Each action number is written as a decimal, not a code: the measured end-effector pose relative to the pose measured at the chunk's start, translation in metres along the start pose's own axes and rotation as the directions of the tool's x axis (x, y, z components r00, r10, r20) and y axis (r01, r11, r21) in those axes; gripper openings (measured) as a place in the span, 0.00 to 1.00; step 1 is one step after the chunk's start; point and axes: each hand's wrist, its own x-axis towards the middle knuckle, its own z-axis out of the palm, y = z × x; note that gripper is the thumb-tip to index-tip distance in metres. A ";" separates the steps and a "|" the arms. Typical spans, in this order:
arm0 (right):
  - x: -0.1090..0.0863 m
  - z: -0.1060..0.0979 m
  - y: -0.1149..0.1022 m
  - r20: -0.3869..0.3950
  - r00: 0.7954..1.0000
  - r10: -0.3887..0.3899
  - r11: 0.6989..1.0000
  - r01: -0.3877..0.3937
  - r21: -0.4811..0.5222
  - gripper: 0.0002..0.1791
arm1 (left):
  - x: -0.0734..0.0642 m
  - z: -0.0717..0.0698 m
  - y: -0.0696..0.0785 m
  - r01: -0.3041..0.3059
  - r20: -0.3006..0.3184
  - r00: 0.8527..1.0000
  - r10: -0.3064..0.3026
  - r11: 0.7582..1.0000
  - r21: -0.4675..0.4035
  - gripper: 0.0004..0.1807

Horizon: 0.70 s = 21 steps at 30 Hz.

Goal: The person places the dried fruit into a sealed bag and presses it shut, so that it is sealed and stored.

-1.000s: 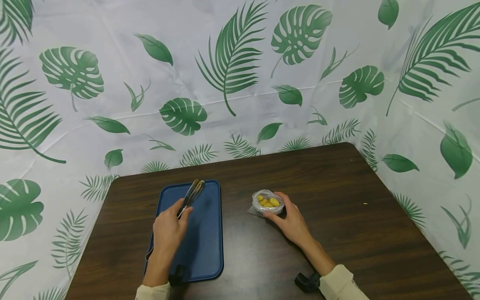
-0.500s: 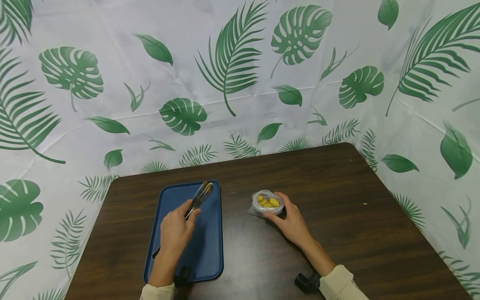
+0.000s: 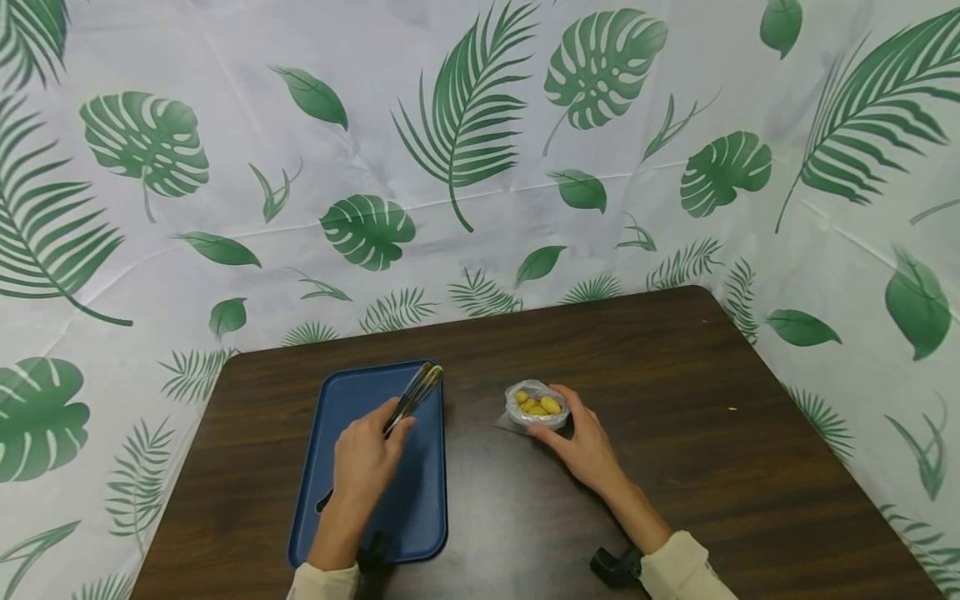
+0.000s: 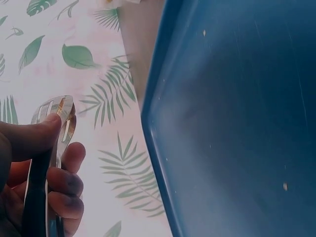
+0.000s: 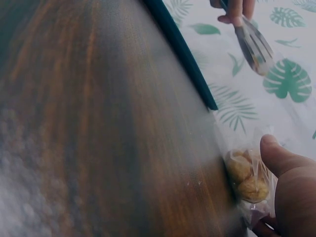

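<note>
My left hand (image 3: pixel 367 458) grips a pair of metal tongs (image 3: pixel 417 392) with dark handles, held over the blue tray (image 3: pixel 405 508). The slotted heads of the tongs point away, near the tray's far right corner, and hold nothing that shows. In the left wrist view the thumb lies along the tongs (image 4: pixel 60 111) and the fingers curl round them. On the table, my right hand (image 3: pixel 585 446) holds the side of a small clear plastic bag (image 3: pixel 536 422) between thumb and fingers. The bag's top is spread wide, showing several yellow-brown, nut-like pieces (image 3: pixel 549 405) inside.
The dark wood table (image 3: pixel 637 358) runs back to a white cloth wall with green leaves (image 3: pixel 461 117). A small pale crumb (image 3: pixel 732 408) lies on the table at right. Tiny crumbs (image 4: pixel 285 186) dot the tray.
My left hand has moved to the right with the tongs, carrying their heads to the tray's far right corner. The right hand and the bag have stayed in place.
</note>
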 end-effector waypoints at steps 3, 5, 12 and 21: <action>0.001 0.000 0.000 0.002 1.000 0.002 1.000 -0.002 -0.004 0.44 | -0.001 0.002 0.003 -0.011 0.008 1.000 0.011 1.000 -0.009 0.14; 0.001 0.000 0.000 0.004 1.000 -0.002 1.000 0.002 -0.006 0.44 | -0.002 0.004 0.005 -0.016 0.012 1.000 0.016 1.000 -0.013 0.14; 0.001 0.000 0.000 0.006 1.000 0.006 1.000 -0.006 0.001 0.44 | -0.004 0.009 0.010 -0.028 0.028 0.999 0.029 0.999 -0.031 0.16; 0.001 0.000 -0.001 0.018 1.000 0.017 1.000 -0.018 0.006 0.44 | -0.004 0.013 0.016 -0.035 0.070 0.997 0.038 0.998 -0.044 0.17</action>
